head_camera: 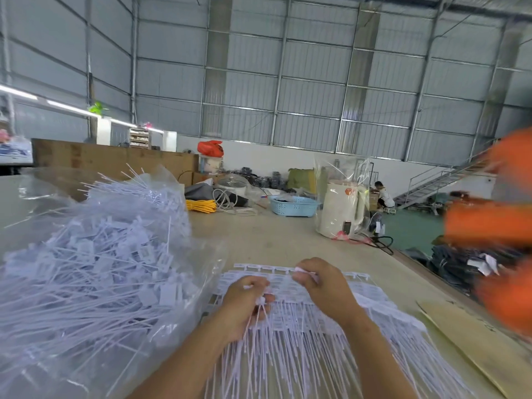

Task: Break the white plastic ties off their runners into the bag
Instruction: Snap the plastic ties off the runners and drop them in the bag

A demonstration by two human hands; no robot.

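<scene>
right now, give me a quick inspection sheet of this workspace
surface: pale tabletop, flat cardboard sheet at right edge
job's things: sheets of white plastic ties on runners under the hands; clear plastic bag of loose white ties on the left
clutter: cream electric kettle in clear wrap, light blue plastic basket
hands: left hand pinches ties; right hand grips a tie head
cables: yellow coiled cord, black cable
surroundings: metal-walled warehouse, staircase, blurred orange shapes at right
</scene>
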